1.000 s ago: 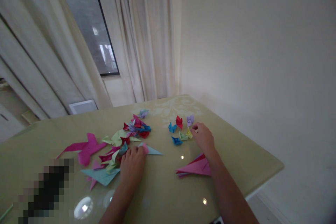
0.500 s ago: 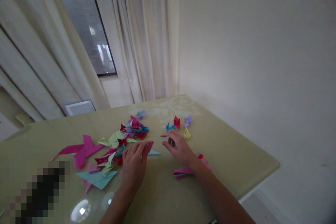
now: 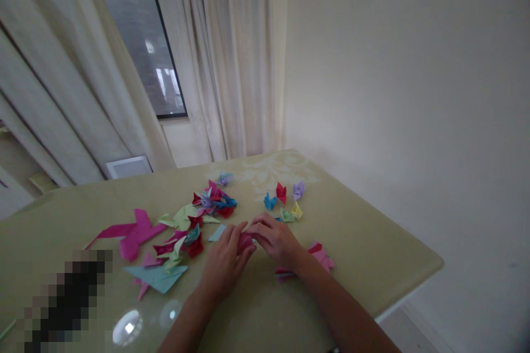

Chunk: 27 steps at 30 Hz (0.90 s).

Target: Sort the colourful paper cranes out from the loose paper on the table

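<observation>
Low over the table, a pink piece of folded paper (image 3: pixel 245 242) sits between my two hands. My left hand (image 3: pixel 227 256) grips it, thumb on the near side and fingers behind. From the right, my right hand (image 3: pixel 274 238) meets it with its fingertips closed on its upper edge. My fingers cover much of the paper, so its full shape is hidden. A light blue paper piece (image 3: pixel 217 233) lies just behind my left hand. Close beyond my right hand rest small origami figures: a green one (image 3: pixel 287 215), a yellow one (image 3: pixel 297 210) and a blue one (image 3: pixel 270 201).
Left of my hands spreads a pile of origami (image 3: pixel 211 198), with a large magenta figure (image 3: pixel 138 233) and a teal piece (image 3: pixel 161 278). Pink folded papers (image 3: pixel 322 256) lie by my right forearm. Red (image 3: pixel 281 193) and purple (image 3: pixel 298 191) figures stand farther back. The table (image 3: pixel 372 253) meets a wall.
My right hand has come left and down to the pink paper in my left hand. A small green figure now shows beside the yellow one.
</observation>
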Motion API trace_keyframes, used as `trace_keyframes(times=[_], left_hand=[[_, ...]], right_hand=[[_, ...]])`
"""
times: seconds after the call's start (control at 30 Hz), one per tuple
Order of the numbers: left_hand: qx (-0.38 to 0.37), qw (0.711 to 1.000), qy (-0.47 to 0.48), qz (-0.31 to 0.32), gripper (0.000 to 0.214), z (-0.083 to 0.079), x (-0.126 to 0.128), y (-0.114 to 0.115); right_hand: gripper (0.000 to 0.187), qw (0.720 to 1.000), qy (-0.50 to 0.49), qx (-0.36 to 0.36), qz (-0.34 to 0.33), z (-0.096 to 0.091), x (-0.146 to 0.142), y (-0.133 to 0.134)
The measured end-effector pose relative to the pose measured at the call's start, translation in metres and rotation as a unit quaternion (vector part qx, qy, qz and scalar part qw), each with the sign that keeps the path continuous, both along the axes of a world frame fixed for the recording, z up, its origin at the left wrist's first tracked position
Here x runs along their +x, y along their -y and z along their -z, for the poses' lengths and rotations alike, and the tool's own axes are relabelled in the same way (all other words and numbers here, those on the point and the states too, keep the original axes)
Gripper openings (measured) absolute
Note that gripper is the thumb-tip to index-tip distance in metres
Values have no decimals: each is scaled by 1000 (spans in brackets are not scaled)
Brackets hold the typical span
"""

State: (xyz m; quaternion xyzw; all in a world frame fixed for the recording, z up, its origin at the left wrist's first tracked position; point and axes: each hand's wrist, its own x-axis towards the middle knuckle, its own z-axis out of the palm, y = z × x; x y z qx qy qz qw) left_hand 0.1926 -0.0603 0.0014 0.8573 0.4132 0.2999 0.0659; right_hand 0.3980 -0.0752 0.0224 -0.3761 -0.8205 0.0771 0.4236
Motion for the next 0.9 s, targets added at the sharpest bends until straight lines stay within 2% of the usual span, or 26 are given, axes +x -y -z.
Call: trace_keyframes(times=[0.1,0.23,0.3,0.4,0.5,0.6,0.67,0.77,0.9], left_hand=[[8,1000,-9,9,65,-1,-1,1],[-5,1000,-27,-13,39,-4,-2,-2],[-35,999,-34,-12,38,-6,-3,-1],[-71,997,-40,11,36,-9,-3,0],[-79,995,-64,-12,35,-7,-3,-4],[-62,992,-87,-71,35,-1,-9,-14],[-51,988,-105,-103,34,3,-14,-19],[-55,981,-135,-126,41,6,-18,-19],[-59,975,-166,-137,39,3,-16,-16]], right_hand=[[18,999,-40,-8,19,-2,0,0],[14,992,-113,-37,52,-7,4,-1],[19,991,-118,-51,34,-9,6,-1],[23,995,-96,-31,4,-14,11,-2],[34,990,-125,-21,56,-26,23,5],[39,964,-214,-35,154,-39,44,26],[43,938,-272,-60,205,-41,60,46],[49,914,-289,-121,259,-28,79,81],[53,900,-256,-196,294,0,94,117]])
